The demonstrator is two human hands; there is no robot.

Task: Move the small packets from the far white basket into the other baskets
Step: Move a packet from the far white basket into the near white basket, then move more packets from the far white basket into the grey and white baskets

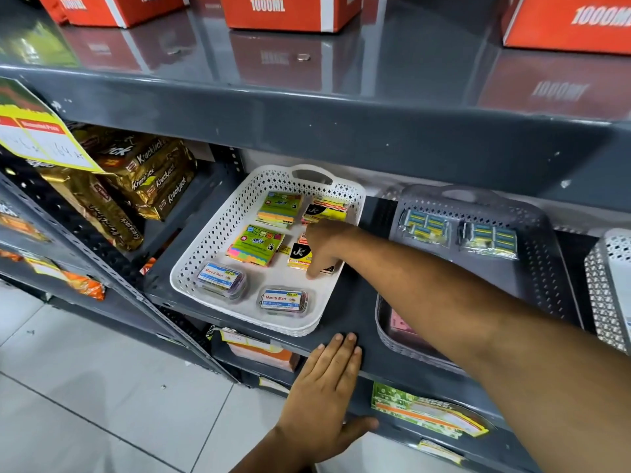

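- Packets lie in a white basket (211, 240) on a dark grey metal shelf (345, 312), above a pale tiled floor (85, 380).
- Nearest, the left hand (324, 401) lies flat and open on the shelf's front edge, fingers spread, gripping nothing.
- Two clear clip boxes (222, 279) with blue-and-white labels sit at the basket's near end.
- The right hand (322, 249) reaches into the basket, fingers curled down onto a black-and-yellow packet (298, 256); whether it grips it, I cannot tell.
- Beside it lie colourful sticky-note pads (256, 244), with another pad and packet behind.
- The basket is perforated plastic, rectangular, with a handle slot at its far end.
- To the right, a grey basket (532, 268) of the same pattern holds two blue-and-yellow bundles (425, 227).
- Left, glossy gold biscuit packs (150, 179) are stacked.
- Farthest, red cartons (290, 11) stand on the glossy upper shelf.
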